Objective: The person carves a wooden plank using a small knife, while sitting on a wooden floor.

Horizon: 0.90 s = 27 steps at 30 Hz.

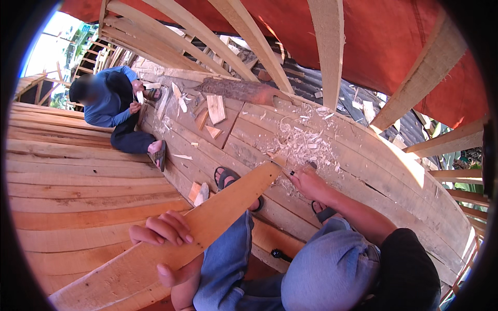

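My left hand (pixel 165 236) grips a long pale wooden plank (pixel 207 220) near its middle, fingers curled over its upper edge. The plank runs from the lower left up to the picture's middle. My right hand (pixel 307 180) is closed on a small dark-handled tool (pixel 288 170) at the plank's far end, next to a pile of wood shavings (pixel 300 141). I sit on the planked inside of a wooden boat hull, knees in blue jeans, feet in dark sandals (pixel 226 178).
Another person in a blue top (pixel 106 98) crouches at the upper left, working on the hull planks. Curved wooden ribs (pixel 330 46) rise overhead under a red tarp (pixel 394 46). Offcuts (pixel 215 109) and a bark-covered log (pixel 238 90) lie on the hull.
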Tool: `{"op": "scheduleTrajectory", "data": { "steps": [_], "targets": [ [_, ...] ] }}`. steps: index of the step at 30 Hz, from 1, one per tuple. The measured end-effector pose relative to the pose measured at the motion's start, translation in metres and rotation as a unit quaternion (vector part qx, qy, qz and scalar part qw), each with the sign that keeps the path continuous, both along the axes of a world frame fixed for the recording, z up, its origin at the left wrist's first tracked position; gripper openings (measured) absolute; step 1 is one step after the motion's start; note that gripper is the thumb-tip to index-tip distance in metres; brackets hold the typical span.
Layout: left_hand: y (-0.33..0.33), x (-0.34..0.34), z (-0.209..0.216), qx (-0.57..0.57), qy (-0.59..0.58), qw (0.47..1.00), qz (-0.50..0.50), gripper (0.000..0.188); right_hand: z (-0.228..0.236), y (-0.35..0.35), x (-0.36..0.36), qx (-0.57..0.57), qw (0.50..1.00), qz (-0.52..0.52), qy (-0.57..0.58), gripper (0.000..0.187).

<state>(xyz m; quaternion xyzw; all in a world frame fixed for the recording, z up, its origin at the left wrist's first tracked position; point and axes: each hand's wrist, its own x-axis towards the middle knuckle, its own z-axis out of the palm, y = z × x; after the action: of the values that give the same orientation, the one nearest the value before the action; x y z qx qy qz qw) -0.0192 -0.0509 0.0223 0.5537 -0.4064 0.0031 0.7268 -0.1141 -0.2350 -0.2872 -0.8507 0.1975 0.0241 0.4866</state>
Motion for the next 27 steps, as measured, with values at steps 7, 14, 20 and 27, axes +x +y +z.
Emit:
{"op": "scheduleTrajectory", "data": {
  "steps": [7,14,20,27],
  "targets": [
    [-0.005,0.003,-0.001,0.003,-0.020,1.000,0.011,0.045,0.024,-0.008,-0.001,0.016,0.999,0.009,0.033,0.038],
    [-0.006,0.002,-0.001,-0.014,-0.012,1.000,0.002,0.044,-0.007,0.004,-0.007,0.000,1.000,-0.015,0.024,0.043],
    [-0.003,0.005,-0.004,-0.020,-0.017,1.000,0.011,0.043,0.012,-0.003,-0.005,0.007,1.000,-0.001,-0.001,0.042],
    [-0.002,0.010,-0.005,-0.027,-0.014,0.999,0.012,0.038,0.015,0.009,-0.010,-0.005,0.999,0.015,-0.037,0.042]
  ]
}}
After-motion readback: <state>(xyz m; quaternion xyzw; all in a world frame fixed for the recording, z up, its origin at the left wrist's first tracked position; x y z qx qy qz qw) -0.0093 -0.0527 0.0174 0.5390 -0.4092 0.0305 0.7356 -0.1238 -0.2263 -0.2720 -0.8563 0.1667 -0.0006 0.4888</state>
